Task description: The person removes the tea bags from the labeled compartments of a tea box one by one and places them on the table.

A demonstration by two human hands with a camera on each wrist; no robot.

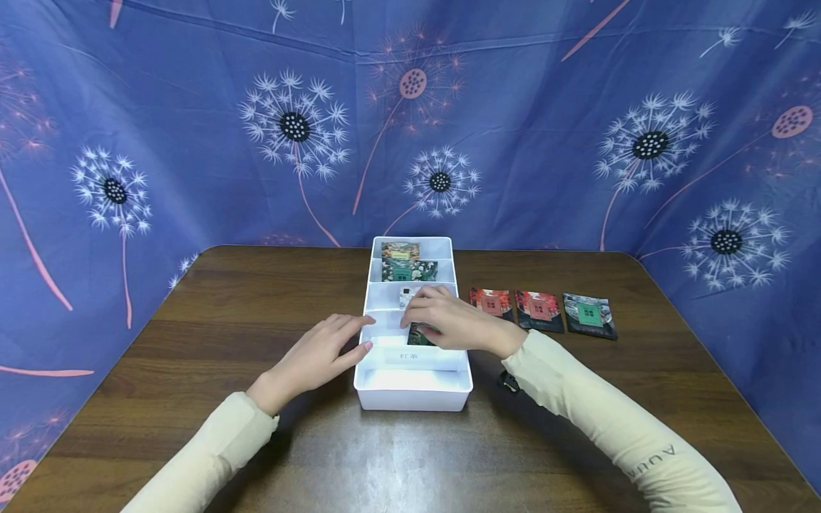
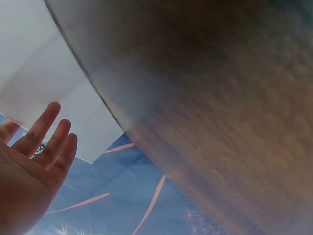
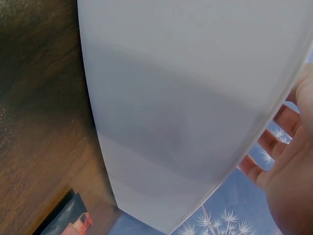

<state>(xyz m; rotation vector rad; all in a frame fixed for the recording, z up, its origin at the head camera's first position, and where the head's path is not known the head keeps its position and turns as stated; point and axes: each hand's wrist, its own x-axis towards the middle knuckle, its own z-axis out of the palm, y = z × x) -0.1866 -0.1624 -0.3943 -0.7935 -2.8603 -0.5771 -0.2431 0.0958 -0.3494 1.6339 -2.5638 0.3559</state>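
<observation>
A long white divided organizer box (image 1: 413, 400) stands on the table. My right hand (image 1: 442, 317) reaches over its right wall, thumb and fingers curled at a dark green sachet (image 1: 420, 336) in a near compartment; the hand hides part of that sachet. My left hand (image 1: 330, 349) rests with spread fingers at the box's left rim, and in the left wrist view its relaxed fingers (image 2: 45, 128) lie near the wall. Farther back, the compartments hold a whitish sachet (image 1: 407, 296), a dark floral sachet with a green label (image 1: 407, 271) and an orange-toned sachet (image 1: 400, 250).
To the right of the box, two red-and-black sachets (image 1: 492, 302) and a grey-black sachet with a green label (image 1: 589, 314) lie in a row on the brown wooden table (image 1: 269, 285). A blue dandelion-print cloth (image 1: 212, 142) hangs behind the table.
</observation>
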